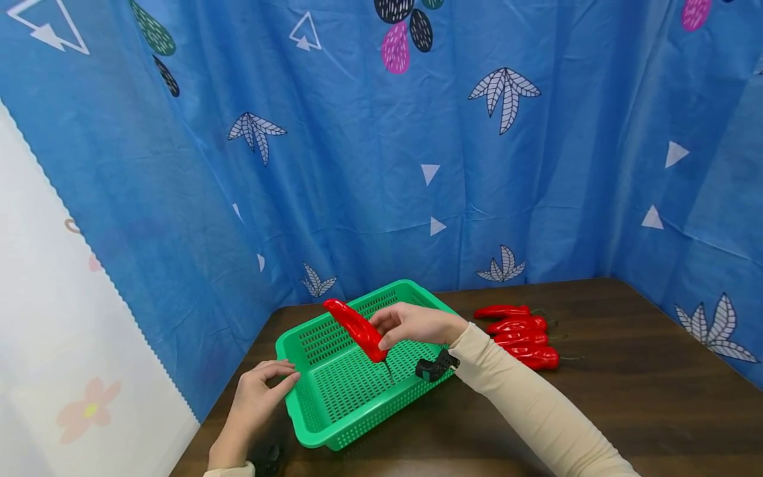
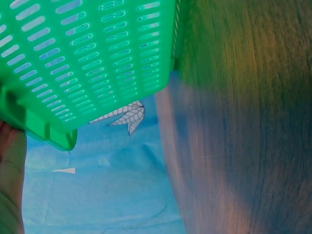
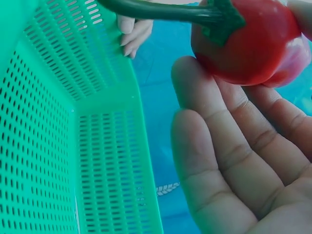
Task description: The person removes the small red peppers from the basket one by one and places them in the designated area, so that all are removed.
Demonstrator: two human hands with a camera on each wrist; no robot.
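My right hand point(image 1: 414, 324) pinches a glossy red chili pepper point(image 1: 356, 330) over a green plastic basket point(image 1: 363, 430). The pepper tilts with its tip up to the left and its thin stem hanging down. Close up in the right wrist view, the green stem point(image 3: 161, 10) points left and the pepper point(image 3: 243, 46) lies against the fingers point(image 3: 239, 131). At the basket's left end, my left hand point(image 1: 253, 401) holds the rim, fingers over the edge and thumb outside. In the left wrist view only part of that hand point(image 2: 10, 175) shows beside the slotted basket wall point(image 2: 141, 92).
Several red peppers point(image 1: 524, 338) lie in a stack of rows on the dark wooden table point(image 1: 644, 397), right of the basket. A blue patterned curtain point(image 1: 369, 165) hangs behind the table, with a white cloth point(image 1: 71, 318) at the left.
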